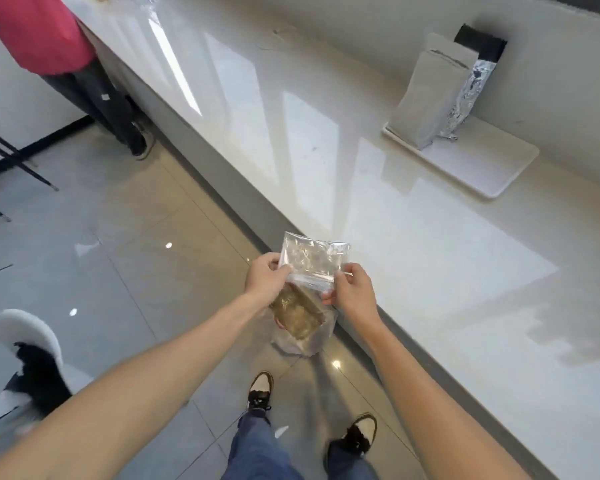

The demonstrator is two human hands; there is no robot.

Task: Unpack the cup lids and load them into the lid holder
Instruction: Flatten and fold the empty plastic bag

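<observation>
I hold a clear plastic bag (312, 259) in front of me, just off the front edge of the white counter (413, 244). My left hand (265, 280) pinches its left side and my right hand (352, 289) pinches its right side near a folded strip. The bag looks flat and see-through; I cannot tell whether anything is inside it. Below my hands, on the floor against the counter base, sits a translucent bag (303, 332) holding brownish packaging. No cup lids or lid holder can be made out.
A white tray (482, 168) on the counter carries a grey pouch (430, 95) and a foil pouch (468, 91). Another person in a red top (39, 29) stands at the far left by the counter. A chair (0, 157) and a black-and-white stool (32, 362) stand on the tiled floor.
</observation>
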